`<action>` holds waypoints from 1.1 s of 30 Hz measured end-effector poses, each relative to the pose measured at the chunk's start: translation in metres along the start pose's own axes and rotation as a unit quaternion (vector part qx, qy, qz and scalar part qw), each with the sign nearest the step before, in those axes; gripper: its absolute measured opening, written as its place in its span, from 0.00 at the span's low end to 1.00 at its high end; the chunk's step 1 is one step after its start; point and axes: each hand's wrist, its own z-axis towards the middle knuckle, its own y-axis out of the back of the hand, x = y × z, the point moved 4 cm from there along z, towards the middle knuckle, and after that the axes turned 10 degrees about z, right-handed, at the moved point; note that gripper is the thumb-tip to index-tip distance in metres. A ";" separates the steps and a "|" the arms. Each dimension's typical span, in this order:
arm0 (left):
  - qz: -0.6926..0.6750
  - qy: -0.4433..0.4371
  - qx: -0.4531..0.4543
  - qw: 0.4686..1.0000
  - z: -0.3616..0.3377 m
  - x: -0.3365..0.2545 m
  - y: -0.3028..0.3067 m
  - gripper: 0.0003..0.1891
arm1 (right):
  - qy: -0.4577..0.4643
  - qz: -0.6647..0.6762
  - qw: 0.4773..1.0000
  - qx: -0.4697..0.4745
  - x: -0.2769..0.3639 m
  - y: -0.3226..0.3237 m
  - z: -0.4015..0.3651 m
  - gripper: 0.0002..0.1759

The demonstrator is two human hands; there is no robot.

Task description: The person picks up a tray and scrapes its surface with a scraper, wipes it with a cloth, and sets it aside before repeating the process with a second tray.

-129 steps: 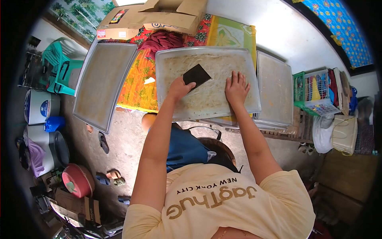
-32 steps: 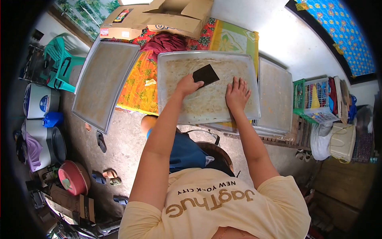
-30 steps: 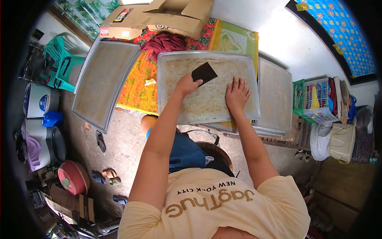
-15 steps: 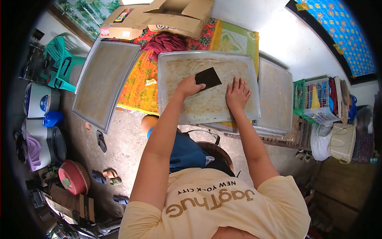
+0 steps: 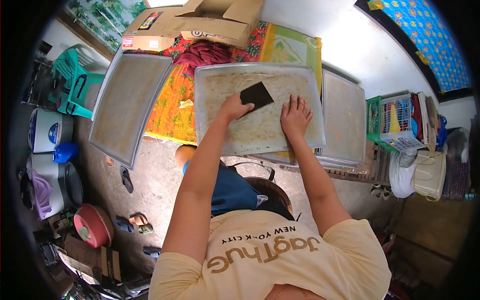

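Metal tray (image 5: 260, 137), coated with thin pale residue. Black scraper (image 5: 256, 95) near tray centre, pinched in left hand (image 5: 234, 107). Right hand (image 5: 295, 116) spread flat on tray's right half.

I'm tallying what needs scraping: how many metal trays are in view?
3: left tray, tilted; middle tray under the black scraper; right tray beside it. Edges beneath the right tray suggest more stacked, hidden.
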 end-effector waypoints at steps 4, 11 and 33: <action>-0.009 0.044 -0.020 0.999 -0.023 0.002 0.013 0.23 | -0.002 0.000 1.000 0.000 -0.001 -0.001 0.000 0.29; -0.016 0.033 -0.026 0.999 -0.035 0.024 0.024 0.25 | 0.006 -0.007 1.000 -0.006 -0.002 -0.003 -0.001 0.28; -0.032 0.038 -0.002 0.999 -0.032 0.018 0.020 0.18 | 0.001 -0.008 1.000 0.002 -0.002 -0.003 0.000 0.29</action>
